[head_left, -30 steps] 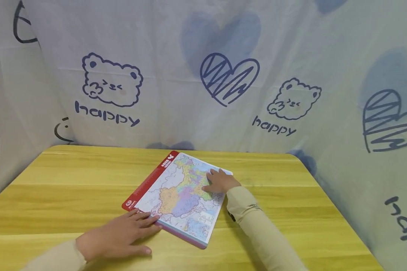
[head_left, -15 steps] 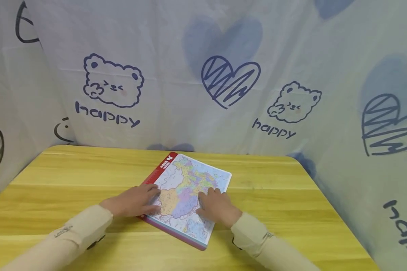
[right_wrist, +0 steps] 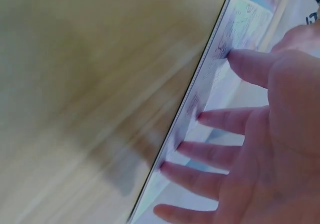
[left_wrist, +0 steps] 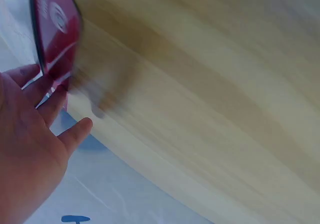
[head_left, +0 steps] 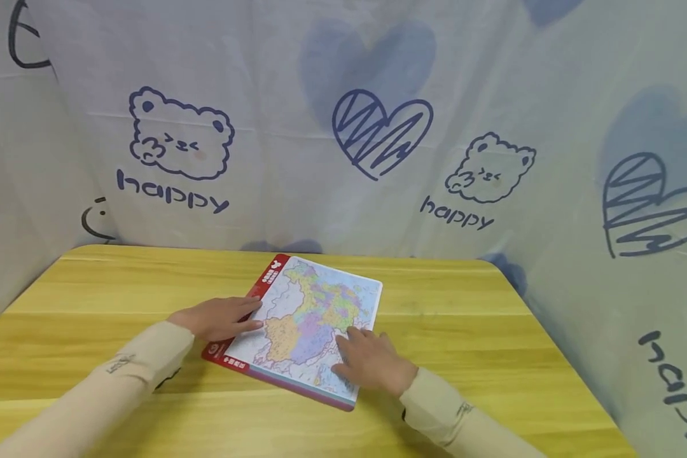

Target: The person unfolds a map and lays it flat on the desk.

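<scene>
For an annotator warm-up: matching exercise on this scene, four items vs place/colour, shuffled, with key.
1. left hand
2. right hand
3. table
4. cloth backdrop

A. yellow and wood-grained in the head view
B. at the side of the map that has the long red band
C. pale, hanging behind the table
D. at the side of the map opposite the long red band

Pairs: 1-B; 2-D; 3-A; 4-C

Soft light fills the head view; wrist views look hazy, the right's surface carrying a blurred shadow toward seven o'clock.
</scene>
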A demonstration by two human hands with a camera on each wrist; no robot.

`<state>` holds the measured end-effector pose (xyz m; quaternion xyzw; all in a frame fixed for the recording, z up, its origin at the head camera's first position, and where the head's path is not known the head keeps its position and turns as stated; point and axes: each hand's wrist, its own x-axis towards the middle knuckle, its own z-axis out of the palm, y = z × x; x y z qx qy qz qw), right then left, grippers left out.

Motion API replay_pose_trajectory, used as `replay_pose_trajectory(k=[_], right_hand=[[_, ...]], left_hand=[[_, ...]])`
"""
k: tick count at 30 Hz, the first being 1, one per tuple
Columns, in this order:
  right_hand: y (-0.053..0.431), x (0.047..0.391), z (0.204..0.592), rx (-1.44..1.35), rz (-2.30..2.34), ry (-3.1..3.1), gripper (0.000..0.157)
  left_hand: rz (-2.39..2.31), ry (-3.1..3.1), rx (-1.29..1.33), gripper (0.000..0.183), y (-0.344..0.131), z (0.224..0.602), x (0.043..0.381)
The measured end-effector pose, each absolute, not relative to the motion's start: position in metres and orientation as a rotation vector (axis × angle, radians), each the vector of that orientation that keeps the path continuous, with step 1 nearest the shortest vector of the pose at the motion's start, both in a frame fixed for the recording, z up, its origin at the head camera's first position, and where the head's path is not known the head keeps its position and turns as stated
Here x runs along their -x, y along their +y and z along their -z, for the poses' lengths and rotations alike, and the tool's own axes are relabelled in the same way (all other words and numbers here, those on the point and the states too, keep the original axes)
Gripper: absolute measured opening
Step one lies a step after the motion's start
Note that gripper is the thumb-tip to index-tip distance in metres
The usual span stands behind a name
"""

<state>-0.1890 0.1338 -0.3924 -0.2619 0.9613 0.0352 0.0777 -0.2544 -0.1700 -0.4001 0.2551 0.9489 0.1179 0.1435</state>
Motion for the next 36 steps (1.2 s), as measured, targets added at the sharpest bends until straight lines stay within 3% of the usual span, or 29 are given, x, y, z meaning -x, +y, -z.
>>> replay_pose_trajectory(k=[23, 30, 36], right_hand=[[0.122, 0.240, 0.401, 0.743, -0.064, 2.828, 0.065], [0.114, 0.244, 0.402, 0.728, -0.078, 2.831, 0.066], [0.113, 0.236, 0.406, 0.929, -0.213, 2.821, 0.070]], left_hand=[[-0.214, 2.773, -0.632, 0.085, -0.201, 0.394, 0.245], [-0.266, 2.783, -0.700, 0.099, -0.206, 0.399, 0.241], [-0.459, 2.685, -0.813, 0.112, -0.205, 0.402, 0.223]])
